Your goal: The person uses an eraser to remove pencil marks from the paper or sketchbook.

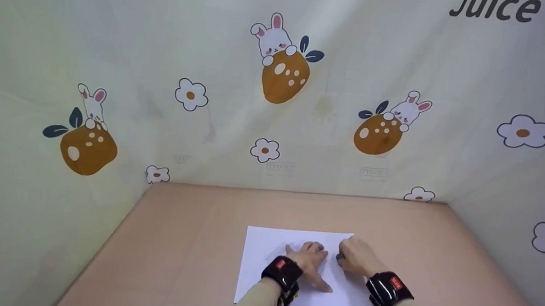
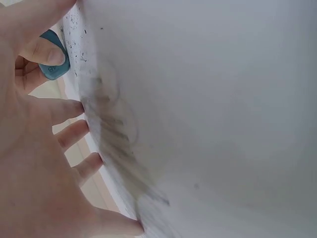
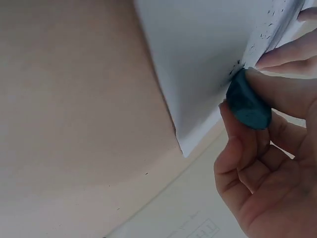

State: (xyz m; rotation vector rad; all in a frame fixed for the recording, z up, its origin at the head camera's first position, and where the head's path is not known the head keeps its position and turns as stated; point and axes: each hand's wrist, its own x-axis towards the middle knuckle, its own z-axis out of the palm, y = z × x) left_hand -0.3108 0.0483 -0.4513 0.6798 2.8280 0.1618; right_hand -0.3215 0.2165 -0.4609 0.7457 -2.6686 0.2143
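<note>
A white sheet of paper [image 1: 253, 270] lies on the table under both hands. With fingers spread, my left hand [image 1: 310, 263] presses flat on its middle. Beside it, over the sheet's right part, my right hand [image 1: 361, 257] pinches a teal eraser [image 3: 249, 105] between thumb and fingers. In the right wrist view the eraser's tip touches the paper. Dark eraser crumbs [image 2: 84, 32] are scattered between the two hands. Faint grey pencil smudges [image 2: 116, 134] show near the left fingertips in the left wrist view; the left hand hides part of the marks.
The tan tabletop [image 1: 191, 242] stretches around the sheet. A few dark specks [image 3: 146, 174] lie on it beyond the paper's corner. A pale curtain [image 1: 222, 50] printed with rabbits and flowers hangs along the back and both sides. Each wrist wears a black band [image 1: 282, 273].
</note>
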